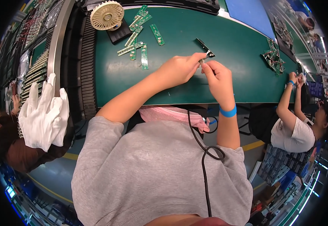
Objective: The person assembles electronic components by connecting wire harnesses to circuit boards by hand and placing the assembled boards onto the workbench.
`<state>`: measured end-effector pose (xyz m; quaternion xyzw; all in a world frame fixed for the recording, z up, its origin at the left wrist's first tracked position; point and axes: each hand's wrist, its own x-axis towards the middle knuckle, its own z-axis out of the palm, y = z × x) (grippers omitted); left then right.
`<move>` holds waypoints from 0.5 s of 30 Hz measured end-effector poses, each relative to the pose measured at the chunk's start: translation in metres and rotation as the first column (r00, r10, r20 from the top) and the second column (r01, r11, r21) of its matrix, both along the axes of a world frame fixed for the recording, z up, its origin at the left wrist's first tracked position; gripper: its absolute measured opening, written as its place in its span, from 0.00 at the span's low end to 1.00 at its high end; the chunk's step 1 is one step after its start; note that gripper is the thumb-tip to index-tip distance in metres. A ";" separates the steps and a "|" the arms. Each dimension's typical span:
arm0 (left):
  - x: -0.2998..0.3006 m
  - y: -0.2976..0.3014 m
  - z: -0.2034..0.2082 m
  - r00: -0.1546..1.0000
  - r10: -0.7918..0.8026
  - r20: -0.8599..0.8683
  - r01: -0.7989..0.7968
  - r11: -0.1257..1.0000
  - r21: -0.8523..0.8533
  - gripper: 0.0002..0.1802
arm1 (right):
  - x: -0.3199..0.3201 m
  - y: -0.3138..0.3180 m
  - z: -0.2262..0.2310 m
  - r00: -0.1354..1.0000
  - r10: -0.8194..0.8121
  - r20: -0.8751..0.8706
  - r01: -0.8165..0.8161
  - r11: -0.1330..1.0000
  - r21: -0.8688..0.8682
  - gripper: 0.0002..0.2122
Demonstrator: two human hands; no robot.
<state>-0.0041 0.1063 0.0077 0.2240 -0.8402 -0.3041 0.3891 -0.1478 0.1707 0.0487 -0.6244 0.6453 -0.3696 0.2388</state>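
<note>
Over the green table, my two hands meet just right of the middle. A narrow dark circuit board (pixel 205 48) sticks out beyond the fingertips, tilted up to the left. My left hand (pixel 181 69) is closed, its thumb and index finger pinching at the near end of that board. Close beside it, my right hand (pixel 219 77), with a blue band on the wrist, is closed in a pinch. A small pale piece (pixel 202 61) shows between the fingertips of both hands; its kind cannot be made out.
Several green circuit board strips (pixel 144 56) lie loosely at the back left, by a cream fan (pixel 107 16) on a dark base. A pile of wired boards (pixel 274 60) lies at the right. White gloves (pixel 45 116) show at the left edge. A co-worker (pixel 294 128) sits at the right.
</note>
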 end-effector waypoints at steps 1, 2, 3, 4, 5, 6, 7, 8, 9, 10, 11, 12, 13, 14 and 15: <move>0.000 0.001 0.000 1.000 -0.006 -0.003 0.006 0.999 -0.035 0.16 | -0.001 0.000 -0.001 1.000 -0.002 0.000 0.002 1.000 0.001 0.07; 0.000 0.001 0.000 1.000 -0.008 -0.003 0.008 0.999 -0.034 0.16 | -0.003 -0.001 -0.002 1.000 0.011 -0.011 -0.011 1.000 0.017 0.07; 0.000 0.002 0.000 1.000 -0.007 0.015 0.007 0.999 -0.047 0.16 | -0.005 -0.002 -0.003 0.999 0.024 -0.023 -0.024 0.999 0.033 0.07; 0.000 0.002 0.000 0.999 -0.005 0.033 0.007 0.998 -0.061 0.17 | -0.005 -0.002 -0.002 0.999 0.024 -0.023 -0.024 0.999 0.033 0.07; 0.000 0.003 0.000 0.999 -0.005 0.034 0.007 0.998 -0.061 0.17 | -0.005 -0.002 -0.001 0.999 0.034 -0.008 -0.033 0.998 0.044 0.08; 0.000 0.005 0.000 0.999 -0.001 0.050 0.003 0.999 -0.034 0.17 | -0.005 -0.002 0.000 0.999 0.042 0.006 -0.043 0.998 0.056 0.08; 0.000 0.007 -0.001 0.998 0.003 0.066 -0.002 1.000 -0.007 0.17 | -0.006 -0.002 0.000 0.999 0.041 0.006 -0.041 0.998 0.055 0.08; -0.001 0.009 -0.002 0.998 0.001 0.066 -0.001 1.000 -0.007 0.17 | -0.008 -0.001 0.001 0.999 0.046 0.017 -0.047 0.994 0.102 0.08; -0.002 0.009 -0.003 0.996 -0.020 0.091 0.013 0.997 0.074 0.17 | -0.010 -0.001 0.001 0.998 0.048 0.028 -0.052 0.988 0.147 0.09; -0.003 0.010 -0.004 0.992 -0.043 0.115 0.025 0.988 0.155 0.16 | -0.012 0.000 -0.001 0.999 0.044 0.029 -0.048 0.988 0.146 0.09; -0.003 0.009 -0.003 0.992 -0.047 0.115 0.029 0.988 0.154 0.16 | -0.013 0.002 -0.003 0.999 0.049 0.020 -0.052 0.981 0.186 0.09; -0.003 0.009 -0.003 0.987 -0.075 0.142 0.046 0.979 0.200 0.16 | -0.014 0.004 -0.006 0.998 0.056 0.013 -0.057 0.972 0.226 0.09; -0.004 0.007 -0.003 0.980 -0.105 0.168 0.061 0.967 0.247 0.16 | -0.014 0.005 -0.004 0.998 0.053 0.014 -0.055 0.973 0.226 0.09; -0.003 0.004 -0.003 0.980 -0.108 0.169 0.063 0.967 0.248 0.16 | -0.013 0.006 0.001 0.998 0.059 -0.006 -0.055 0.967 0.248 0.09; -0.002 0.000 -0.001 0.981 -0.126 0.145 0.107 0.986 0.127 0.15 | -0.011 0.008 0.004 0.998 0.065 -0.025 -0.056 0.961 0.271 0.09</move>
